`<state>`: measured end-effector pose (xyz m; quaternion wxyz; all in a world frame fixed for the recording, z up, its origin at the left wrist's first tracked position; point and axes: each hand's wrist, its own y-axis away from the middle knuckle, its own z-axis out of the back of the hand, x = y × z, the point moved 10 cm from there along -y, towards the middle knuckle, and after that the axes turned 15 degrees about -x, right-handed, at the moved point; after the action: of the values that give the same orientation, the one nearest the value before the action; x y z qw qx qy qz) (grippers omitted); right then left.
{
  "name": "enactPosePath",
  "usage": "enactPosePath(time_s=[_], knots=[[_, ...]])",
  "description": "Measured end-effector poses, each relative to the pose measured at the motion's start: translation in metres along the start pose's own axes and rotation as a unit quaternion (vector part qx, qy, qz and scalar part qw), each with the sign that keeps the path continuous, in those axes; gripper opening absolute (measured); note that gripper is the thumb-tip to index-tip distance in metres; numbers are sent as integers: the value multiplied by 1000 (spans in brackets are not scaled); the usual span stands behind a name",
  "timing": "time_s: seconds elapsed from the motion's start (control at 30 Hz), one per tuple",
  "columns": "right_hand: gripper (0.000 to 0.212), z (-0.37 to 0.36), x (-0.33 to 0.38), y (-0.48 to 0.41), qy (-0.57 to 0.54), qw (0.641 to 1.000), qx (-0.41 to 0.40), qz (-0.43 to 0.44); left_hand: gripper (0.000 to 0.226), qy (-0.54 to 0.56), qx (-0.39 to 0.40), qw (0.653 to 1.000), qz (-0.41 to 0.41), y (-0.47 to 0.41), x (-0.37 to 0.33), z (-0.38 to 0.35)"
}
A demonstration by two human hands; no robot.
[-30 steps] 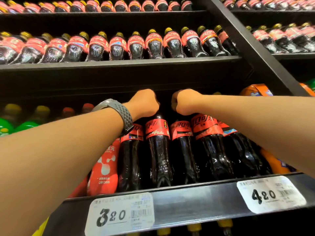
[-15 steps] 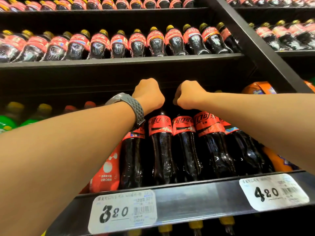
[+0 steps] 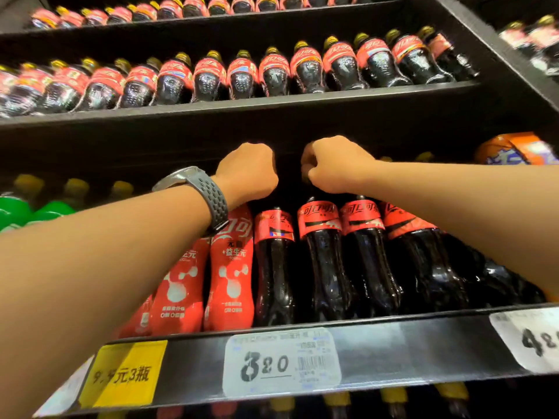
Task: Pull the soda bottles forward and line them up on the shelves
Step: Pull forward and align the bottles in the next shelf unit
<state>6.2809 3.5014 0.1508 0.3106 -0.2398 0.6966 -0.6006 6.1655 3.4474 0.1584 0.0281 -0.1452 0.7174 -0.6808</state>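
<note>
Brightly lit from above, with white glare on the dark bottles (image 3: 326, 267) below the right hand (image 3: 332, 164), deep shadow just beyond the left hand (image 3: 248, 170), smeared blur across the upper rows (image 3: 242, 74) above both, and bowed at the edges.

i see left hand (image 3: 246, 172) and right hand (image 3: 335, 164) side by side, fists curled above cola bottles (image 3: 323, 261) on middle shelf (image 3: 423, 352); any grip hidden from me; grey watch (image 3: 211, 201) on left wrist

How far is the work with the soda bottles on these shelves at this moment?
Done: the upper shelf row stands in line at its edge. In hand: the left hand and right hand, fingers curled, reach over the dark cola bottles on the middle shelf; their grip is hidden. Remaining: the green bottles seem set farther back.
</note>
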Motion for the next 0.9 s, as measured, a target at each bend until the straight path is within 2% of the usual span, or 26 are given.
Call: enactPosePath(time_s=[0.1,0.2,0.27,0.4,0.7,0.9], knots=[[34,-22,32,-1,-13,998,51,32,27,-50,14,999,2,8,31,-3],[39,-41,51,-1,26,994,91,47,37,-84,26,996,-10,15,51,-6],[40,-47,56,-2,45,994,94,46,39,-59,35,998,-3,16,56,-6],[42,-50,58,-7,40,996,76,27,30,0,33,999,16,10,54,-2],[33,-48,39,-20,-2,996,38,-77,22,158,-21,977,143,12,70,8],[37,-46,31,-18,-30,993,24,-114,23,189,-12,969,158,12,72,7]])
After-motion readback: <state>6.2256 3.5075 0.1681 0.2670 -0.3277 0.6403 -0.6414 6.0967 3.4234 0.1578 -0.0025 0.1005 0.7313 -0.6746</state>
